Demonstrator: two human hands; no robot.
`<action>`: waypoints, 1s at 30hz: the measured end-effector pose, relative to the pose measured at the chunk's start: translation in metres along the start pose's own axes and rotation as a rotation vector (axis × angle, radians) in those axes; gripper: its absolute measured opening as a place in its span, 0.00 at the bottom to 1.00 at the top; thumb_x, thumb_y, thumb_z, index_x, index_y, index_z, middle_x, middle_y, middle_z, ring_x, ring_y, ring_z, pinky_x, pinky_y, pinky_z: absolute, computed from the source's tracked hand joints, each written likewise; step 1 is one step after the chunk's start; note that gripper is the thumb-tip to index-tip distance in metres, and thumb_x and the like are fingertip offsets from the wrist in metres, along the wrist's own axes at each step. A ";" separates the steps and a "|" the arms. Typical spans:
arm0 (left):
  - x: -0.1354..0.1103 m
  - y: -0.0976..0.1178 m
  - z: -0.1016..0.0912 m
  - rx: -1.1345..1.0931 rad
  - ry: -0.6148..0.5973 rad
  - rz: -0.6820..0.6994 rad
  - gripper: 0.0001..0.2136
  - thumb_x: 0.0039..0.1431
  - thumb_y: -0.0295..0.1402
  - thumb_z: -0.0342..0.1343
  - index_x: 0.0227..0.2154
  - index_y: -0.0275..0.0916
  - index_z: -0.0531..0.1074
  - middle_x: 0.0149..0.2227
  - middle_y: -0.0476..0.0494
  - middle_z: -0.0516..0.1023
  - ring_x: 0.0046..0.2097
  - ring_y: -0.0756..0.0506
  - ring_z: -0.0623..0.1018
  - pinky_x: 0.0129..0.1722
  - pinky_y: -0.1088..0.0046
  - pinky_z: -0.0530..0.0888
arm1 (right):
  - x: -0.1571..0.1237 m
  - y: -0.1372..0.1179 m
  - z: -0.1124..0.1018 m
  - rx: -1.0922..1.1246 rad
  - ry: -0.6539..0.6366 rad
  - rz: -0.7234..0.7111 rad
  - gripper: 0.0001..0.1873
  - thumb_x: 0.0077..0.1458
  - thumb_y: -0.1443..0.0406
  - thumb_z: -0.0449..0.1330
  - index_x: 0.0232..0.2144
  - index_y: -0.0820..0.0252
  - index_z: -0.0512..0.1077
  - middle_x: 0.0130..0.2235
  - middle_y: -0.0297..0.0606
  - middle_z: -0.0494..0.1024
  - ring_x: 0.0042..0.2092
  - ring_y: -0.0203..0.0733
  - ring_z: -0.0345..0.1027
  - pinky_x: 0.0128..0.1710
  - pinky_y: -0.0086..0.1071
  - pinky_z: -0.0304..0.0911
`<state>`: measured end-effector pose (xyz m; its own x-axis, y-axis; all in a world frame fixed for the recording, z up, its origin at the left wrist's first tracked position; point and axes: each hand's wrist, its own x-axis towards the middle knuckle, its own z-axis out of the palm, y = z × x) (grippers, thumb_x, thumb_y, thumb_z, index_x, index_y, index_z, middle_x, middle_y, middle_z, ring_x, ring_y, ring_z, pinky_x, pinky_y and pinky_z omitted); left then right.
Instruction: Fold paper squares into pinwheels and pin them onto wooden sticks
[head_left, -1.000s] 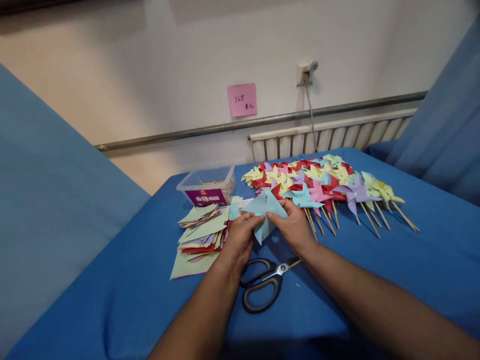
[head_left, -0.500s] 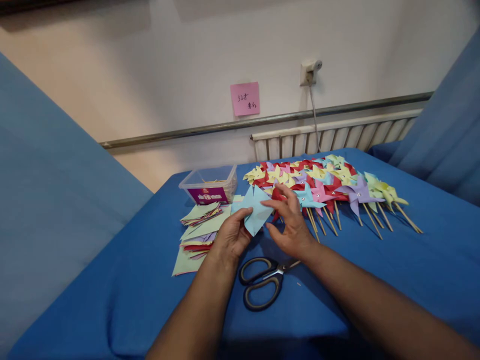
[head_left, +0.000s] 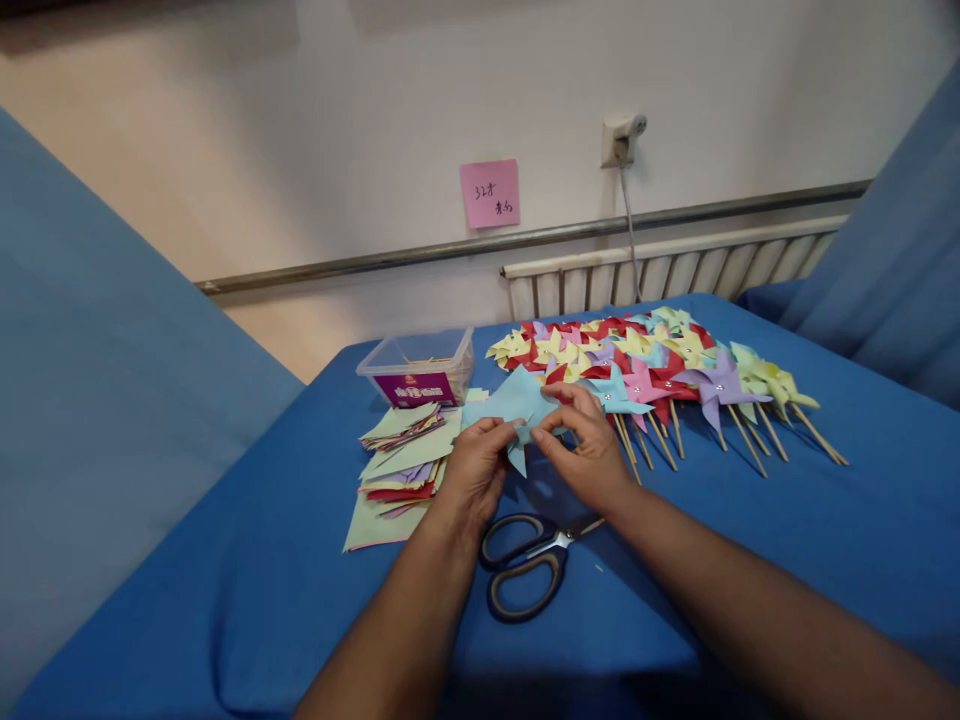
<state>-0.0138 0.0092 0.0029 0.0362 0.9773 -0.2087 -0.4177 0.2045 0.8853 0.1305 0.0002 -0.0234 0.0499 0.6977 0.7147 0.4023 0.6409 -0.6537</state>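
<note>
A light blue paper square (head_left: 517,398) with slit corners is held up between my two hands, above the blue cloth. My left hand (head_left: 478,465) pinches its lower left side between thumb and fingers. With thumb and forefinger, my right hand (head_left: 585,445) grips the paper's right side, where a corner bends in towards the middle. One pointed corner hangs down between the hands. Just below lie scissors (head_left: 559,545) with dark handles, their blades partly open and pointing right under my right wrist.
Stacks of coloured paper (head_left: 405,470) lie to the left. Behind them stands a clear plastic box (head_left: 416,375) holding thin sticks. Many finished paper pinwheels (head_left: 637,380) on sticks are heaped at the right back. A radiator (head_left: 675,265) runs along the wall.
The blue paper has gone from nearly flat to bent, with a corner brought inward. My right hand has closed from spread fingers onto its edge.
</note>
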 end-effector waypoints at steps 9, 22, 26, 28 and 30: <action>-0.007 0.004 0.006 0.025 -0.002 -0.002 0.13 0.34 0.30 0.73 0.20 0.34 0.72 0.20 0.51 0.73 0.24 0.53 0.71 0.26 0.77 0.69 | 0.001 0.001 -0.001 0.040 0.014 0.147 0.06 0.52 0.67 0.60 0.24 0.55 0.68 0.46 0.42 0.75 0.51 0.49 0.68 0.53 0.46 0.61; -0.006 0.002 0.007 0.080 0.000 0.012 0.13 0.34 0.31 0.73 0.19 0.34 0.73 0.19 0.50 0.73 0.22 0.53 0.70 0.24 0.77 0.68 | 0.002 0.001 0.000 -0.009 0.009 0.158 0.07 0.51 0.67 0.61 0.23 0.55 0.68 0.44 0.42 0.76 0.49 0.49 0.69 0.51 0.46 0.62; -0.006 0.001 0.006 0.102 0.002 0.018 0.13 0.34 0.32 0.73 0.19 0.33 0.74 0.19 0.49 0.73 0.21 0.52 0.70 0.24 0.76 0.67 | 0.003 0.002 0.000 -0.006 0.006 0.155 0.08 0.52 0.67 0.60 0.23 0.55 0.68 0.44 0.42 0.76 0.49 0.49 0.69 0.51 0.46 0.62; -0.006 0.001 0.006 0.105 0.004 0.016 0.13 0.34 0.32 0.73 0.19 0.33 0.74 0.19 0.49 0.73 0.21 0.52 0.70 0.23 0.76 0.67 | 0.003 0.003 0.001 -0.003 0.000 0.158 0.08 0.52 0.67 0.60 0.22 0.55 0.68 0.44 0.42 0.76 0.49 0.49 0.69 0.51 0.46 0.62; -0.006 0.002 0.006 0.109 0.005 0.016 0.13 0.33 0.32 0.73 0.19 0.33 0.74 0.19 0.49 0.73 0.21 0.52 0.70 0.23 0.76 0.67 | 0.002 0.004 0.001 -0.005 -0.008 0.166 0.08 0.52 0.66 0.60 0.22 0.54 0.68 0.44 0.41 0.76 0.48 0.48 0.69 0.51 0.46 0.62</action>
<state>-0.0091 0.0039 0.0081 0.0253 0.9803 -0.1957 -0.3173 0.1935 0.9284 0.1312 0.0047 -0.0245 0.1083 0.7963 0.5951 0.3941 0.5152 -0.7611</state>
